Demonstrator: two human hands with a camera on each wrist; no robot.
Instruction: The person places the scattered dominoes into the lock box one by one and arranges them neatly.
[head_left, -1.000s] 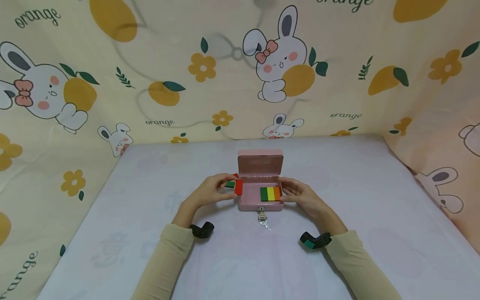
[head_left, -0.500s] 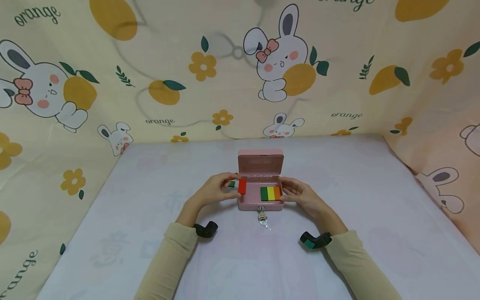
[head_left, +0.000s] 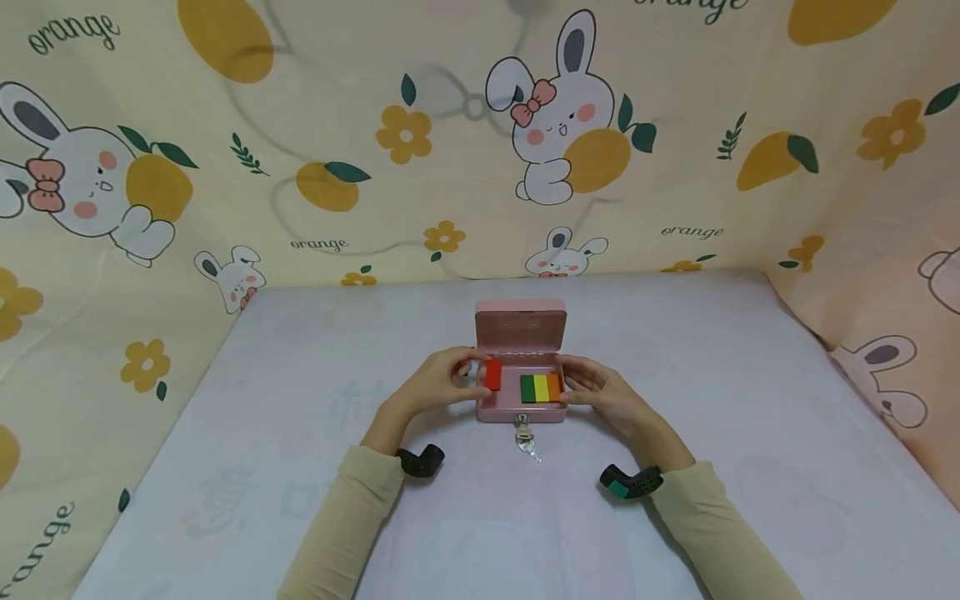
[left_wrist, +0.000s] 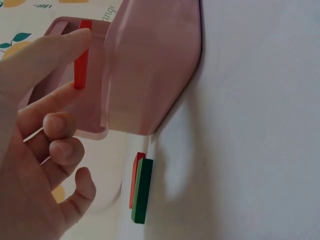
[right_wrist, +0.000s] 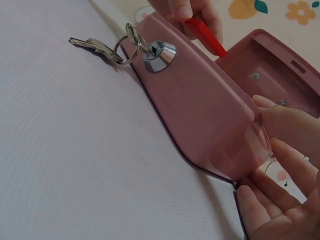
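Observation:
A pink metal cash box (head_left: pixel 506 414) stands on the table with its lid raised. My left hand (head_left: pixel 427 387) pinches a red block (head_left: pixel 492 375) between thumb and finger over the box's left part. In the left wrist view the other fingers curl loosely, away from that block (left_wrist: pixel 83 60). My right hand (head_left: pixel 611 398) grips the box's right side, thumb at the rim and fingers along the outer wall (right_wrist: pixel 220 135). Inside, at the right, green (head_left: pixel 528 388), yellow (head_left: pixel 542 388) and orange (head_left: pixel 554 387) blocks lie side by side.
A green block (left_wrist: pixel 143 192) and another red block (left_wrist: pixel 134 180) lie on the table left of the box, mostly behind my left hand in the head view. Keys (head_left: pixel 527 442) hang from the front lock. Behind the table rises a patterned cloth (head_left: pixel 420 192).
My left hand has moved right with the red block, from the box's left edge to over its inside. My right hand has stayed at the box's right side.

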